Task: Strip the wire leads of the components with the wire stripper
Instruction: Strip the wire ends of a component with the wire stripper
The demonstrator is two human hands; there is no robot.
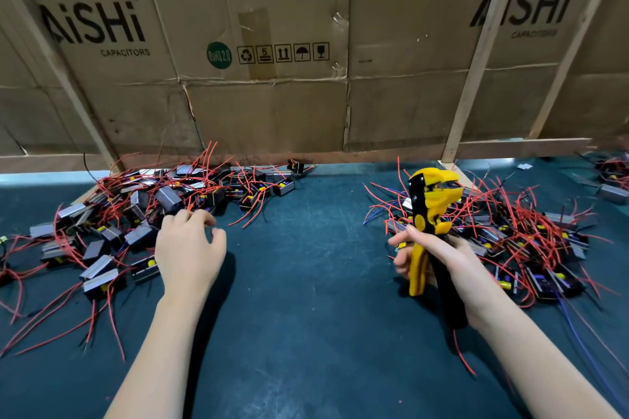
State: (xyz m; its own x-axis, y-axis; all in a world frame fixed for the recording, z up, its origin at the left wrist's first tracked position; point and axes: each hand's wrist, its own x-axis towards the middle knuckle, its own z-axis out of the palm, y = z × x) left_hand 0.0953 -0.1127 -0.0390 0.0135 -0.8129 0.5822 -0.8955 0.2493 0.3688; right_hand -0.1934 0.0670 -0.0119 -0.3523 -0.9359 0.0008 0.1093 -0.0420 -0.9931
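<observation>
A yellow and black wire stripper (429, 211) stands upright at the right, jaws up. My right hand (442, 258) grips its two handles. A heap of small black and grey components with red wire leads (143, 211) lies at the left, and a second such heap (531, 241) lies at the right behind the stripper. My left hand (189, 248) hovers at the right edge of the left heap, fingers loosely curled over the parts, holding nothing that I can see.
The work surface is a dark green mat (306, 282). A wall of brown cardboard boxes (272, 95) printed with capacitor branding, braced by wooden slats (476, 78), closes off the back. More components (612, 177) lie at the far right.
</observation>
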